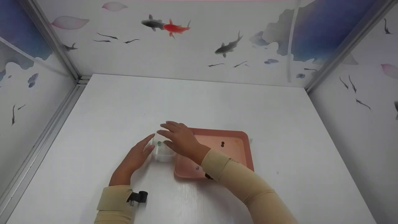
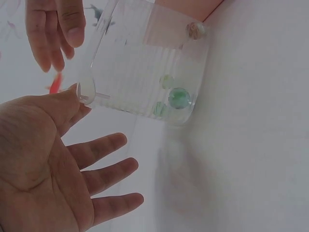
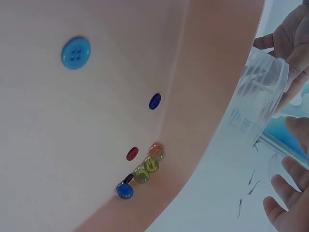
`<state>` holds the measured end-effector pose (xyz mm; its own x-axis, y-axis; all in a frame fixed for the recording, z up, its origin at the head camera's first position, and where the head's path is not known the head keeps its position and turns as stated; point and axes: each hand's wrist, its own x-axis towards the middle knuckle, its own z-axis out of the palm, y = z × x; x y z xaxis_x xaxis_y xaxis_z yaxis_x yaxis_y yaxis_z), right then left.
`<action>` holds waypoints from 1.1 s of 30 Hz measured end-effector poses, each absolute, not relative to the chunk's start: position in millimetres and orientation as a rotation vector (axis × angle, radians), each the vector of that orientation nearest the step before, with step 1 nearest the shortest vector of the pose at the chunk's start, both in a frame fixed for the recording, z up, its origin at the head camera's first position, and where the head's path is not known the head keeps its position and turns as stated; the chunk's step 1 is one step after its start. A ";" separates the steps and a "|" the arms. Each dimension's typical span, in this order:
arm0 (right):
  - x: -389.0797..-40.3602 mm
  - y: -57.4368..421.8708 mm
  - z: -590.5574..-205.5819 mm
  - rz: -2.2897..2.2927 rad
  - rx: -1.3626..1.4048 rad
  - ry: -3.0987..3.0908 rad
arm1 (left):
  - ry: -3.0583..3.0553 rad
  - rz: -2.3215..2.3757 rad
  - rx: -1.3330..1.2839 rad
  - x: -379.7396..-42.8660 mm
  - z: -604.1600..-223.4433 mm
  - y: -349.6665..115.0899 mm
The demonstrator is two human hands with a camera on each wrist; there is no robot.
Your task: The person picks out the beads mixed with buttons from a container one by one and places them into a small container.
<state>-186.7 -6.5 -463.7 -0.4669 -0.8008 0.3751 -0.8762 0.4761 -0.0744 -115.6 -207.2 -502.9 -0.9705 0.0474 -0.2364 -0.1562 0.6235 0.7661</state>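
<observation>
A clear plastic container (image 1: pixel 164 155) stands against the left side of the pink tray (image 1: pixel 245 137). My left hand (image 1: pixel 136 157) holds the container's rim between thumb and forefinger, with its other fingers spread out in the left wrist view. Inside the container, a green marble (image 2: pixel 179 98) lies near paler greenish ones, and a brownish marble (image 2: pixel 195 30) shows at another corner. My right hand (image 1: pixel 182 138) hovers over the container and the tray's left edge, fingers loosely extended and nothing visible in them.
In the tray lie a light blue button (image 3: pixel 76 53), a dark blue button (image 3: pixel 155 101) and a red button (image 3: pixel 132 153). Several marbles, including a blue marble (image 3: pixel 125 191), line its edge. Printed panels (image 1: pixel 199 40) enclose the white table (image 1: pixel 124 102) at the back and sides.
</observation>
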 end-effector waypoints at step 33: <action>-193.2 22.2 -450.7 0.358 1.355 -2.667 | 2.621 1.275 -0.113 -116.0 -505.3 -205.8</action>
<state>-193.2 22.2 -450.7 -0.5890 -0.7775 0.2203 -0.8081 0.5692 -0.1517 -116.0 -205.8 -505.3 -0.9719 0.0285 -0.2338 -0.1663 0.6197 0.7670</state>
